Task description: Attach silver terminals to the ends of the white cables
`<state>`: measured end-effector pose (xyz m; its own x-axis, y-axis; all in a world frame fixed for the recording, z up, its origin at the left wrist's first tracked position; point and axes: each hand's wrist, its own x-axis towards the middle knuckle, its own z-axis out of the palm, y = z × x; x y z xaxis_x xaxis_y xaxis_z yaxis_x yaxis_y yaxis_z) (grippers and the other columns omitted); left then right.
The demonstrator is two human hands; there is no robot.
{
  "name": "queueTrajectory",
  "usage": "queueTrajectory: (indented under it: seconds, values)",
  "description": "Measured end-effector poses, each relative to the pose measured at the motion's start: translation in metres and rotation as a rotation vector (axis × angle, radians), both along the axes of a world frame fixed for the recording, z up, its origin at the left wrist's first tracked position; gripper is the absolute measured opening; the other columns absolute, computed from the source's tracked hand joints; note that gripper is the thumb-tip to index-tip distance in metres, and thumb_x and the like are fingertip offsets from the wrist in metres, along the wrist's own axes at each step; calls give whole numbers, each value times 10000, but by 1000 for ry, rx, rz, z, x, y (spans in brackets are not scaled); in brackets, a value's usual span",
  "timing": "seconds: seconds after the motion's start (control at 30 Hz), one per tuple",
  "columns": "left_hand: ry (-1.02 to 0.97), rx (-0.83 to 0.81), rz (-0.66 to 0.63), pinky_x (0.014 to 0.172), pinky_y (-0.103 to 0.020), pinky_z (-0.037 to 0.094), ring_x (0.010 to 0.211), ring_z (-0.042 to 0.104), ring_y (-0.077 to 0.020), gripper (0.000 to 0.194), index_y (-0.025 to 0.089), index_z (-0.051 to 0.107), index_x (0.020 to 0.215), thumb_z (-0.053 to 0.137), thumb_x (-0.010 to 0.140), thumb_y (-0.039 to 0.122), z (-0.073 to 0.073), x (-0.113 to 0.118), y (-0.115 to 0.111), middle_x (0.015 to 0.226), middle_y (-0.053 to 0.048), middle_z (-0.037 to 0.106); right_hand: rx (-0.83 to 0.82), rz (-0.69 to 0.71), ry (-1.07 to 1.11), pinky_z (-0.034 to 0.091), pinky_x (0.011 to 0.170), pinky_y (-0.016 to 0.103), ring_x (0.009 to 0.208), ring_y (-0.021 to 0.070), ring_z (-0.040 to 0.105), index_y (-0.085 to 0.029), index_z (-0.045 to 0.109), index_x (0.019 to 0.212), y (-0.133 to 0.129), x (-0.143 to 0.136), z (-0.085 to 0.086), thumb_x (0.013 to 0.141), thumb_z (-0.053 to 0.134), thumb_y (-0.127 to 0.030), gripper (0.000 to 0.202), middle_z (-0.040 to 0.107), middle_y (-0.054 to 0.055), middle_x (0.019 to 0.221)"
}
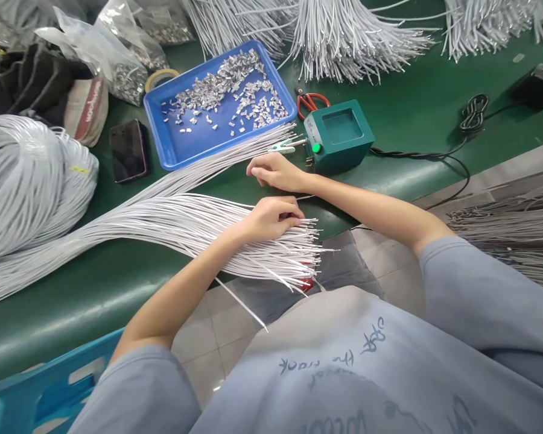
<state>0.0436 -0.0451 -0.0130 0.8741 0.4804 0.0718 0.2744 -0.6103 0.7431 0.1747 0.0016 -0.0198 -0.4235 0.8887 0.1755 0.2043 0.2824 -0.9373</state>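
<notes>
My left hand point(274, 218) rests on the near end of a thick bundle of white cables point(176, 220), its fingers closed on cable at the bundle's upper edge. Just above it, my right hand point(274, 171) is curled, fingertips pinched together; anything between them is too small to make out. A green box-shaped device point(339, 135) with a green button stands to the right of a second cable bundle point(217, 158). A small light green clip point(283, 146) lies at that bundle's tips, just above my right hand.
A blue tray point(176, 158) holds many small metal pieces. Red-handled pliers point(312, 103) lie behind the device. At the left are a phone point(129, 150) and a large cable coil point(31, 187). More cable bundles point(353, 42) lie at the back. A power adapter point(536, 87) sits right.
</notes>
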Motion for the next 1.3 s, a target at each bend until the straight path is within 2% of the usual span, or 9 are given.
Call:
queueTrajectory:
  seconds: [0.1, 0.17, 0.37, 0.53, 0.63, 0.77, 1.0, 1.17, 1.3]
  values:
    - [-26, -124, 91, 579, -228, 403, 596, 517, -101, 106, 160, 647, 788, 555, 825, 197, 5, 2, -1, 709, -12, 630, -14, -2, 31, 404, 558, 205, 528, 76, 455, -131, 605, 795, 3, 1, -2, 852, 461, -69, 166, 530, -48, 543]
    - [-112, -214, 157, 566, -229, 391, 591, 483, -99, 119, 156, 603, 781, 571, 835, 257, 7, 2, 2, 690, -7, 596, -53, -13, 87, 385, 511, 197, 489, 69, 439, -125, 604, 795, 6, 2, -4, 855, 461, -83, 160, 527, -50, 529]
    - [-485, -440, 373, 484, -221, 366, 523, 439, -77, 412, 173, 541, 753, 651, 788, 568, 2, -3, 15, 666, 4, 530, -202, -66, 263, 356, 421, 177, 451, 62, 437, -141, 593, 781, 11, 2, -5, 860, 468, -148, 148, 512, -53, 522]
    - [-607, -556, 565, 414, -189, 342, 466, 437, -53, 390, 187, 551, 778, 703, 747, 545, -2, -7, 23, 653, 26, 537, -220, -180, 390, 368, 400, 178, 452, 66, 449, -169, 564, 777, 5, 1, -4, 846, 458, -186, 127, 502, -45, 553]
    - [-652, -550, 625, 414, -179, 347, 455, 433, -43, 353, 189, 581, 793, 716, 744, 512, -2, -8, 25, 647, 31, 560, -205, -178, 488, 421, 430, 186, 524, 78, 518, -182, 568, 798, 2, 3, -6, 854, 505, -323, 164, 549, -19, 633]
    - [-686, -536, 650, 412, -175, 353, 444, 424, -35, 331, 188, 596, 777, 723, 746, 492, -1, -9, 27, 638, 36, 572, -141, -161, 501, 504, 504, 207, 625, 94, 593, -202, 579, 882, -2, 6, -4, 845, 533, -472, 276, 614, 2, 744]
    - [-772, -578, 615, 413, -163, 337, 433, 422, -23, 329, 168, 627, 726, 770, 711, 464, 0, -9, 28, 607, 39, 578, 180, -210, 331, 537, 551, 210, 668, 93, 632, -230, 576, 1012, -8, 9, 0, 807, 645, -397, 273, 642, -33, 774]
    - [-775, -586, 608, 405, -166, 332, 423, 424, -26, 349, 162, 630, 710, 780, 688, 476, 0, -9, 28, 592, 35, 592, 309, -263, 308, 501, 474, 182, 620, 82, 634, -221, 606, 890, -6, 8, -5, 842, 633, -417, 203, 644, -38, 733]
    - [-773, -584, 601, 407, -170, 336, 423, 430, -30, 328, 162, 641, 727, 775, 695, 460, -1, -9, 28, 594, 30, 596, 353, -245, 324, 511, 471, 171, 580, 71, 629, -209, 590, 814, -6, 8, -5, 865, 618, -410, 208, 627, -44, 688]
